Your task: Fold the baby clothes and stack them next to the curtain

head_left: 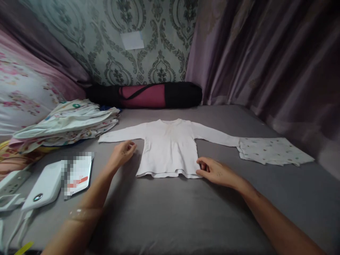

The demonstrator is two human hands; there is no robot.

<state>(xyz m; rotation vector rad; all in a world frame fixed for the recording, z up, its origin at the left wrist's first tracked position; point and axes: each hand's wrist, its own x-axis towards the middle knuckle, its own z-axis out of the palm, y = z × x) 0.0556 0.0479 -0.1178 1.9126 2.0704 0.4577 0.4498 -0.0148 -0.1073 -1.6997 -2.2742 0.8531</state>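
A small white long-sleeved shirt (170, 148) lies spread flat on the grey bed sheet, its neckline away from me and both sleeves stretched out sideways. My right hand (216, 171) is at the shirt's lower right corner, with thumb and fingers pinching the side edge near the hem. Below the left sleeve, my left hand (123, 154) hovers with its fingers curled together, apart from the shirt and with nothing seen in them. The right cuff meets a folded, spotted white garment (273, 150) on the bed.
A heap of clothes (71, 122) lies at the left. Nearer me are a white power bank (44, 186) with cables, a phone (79, 173) and a power strip (13, 182). A black and maroon roll bag (145, 95) lies along the wall; curtains hang at the right.
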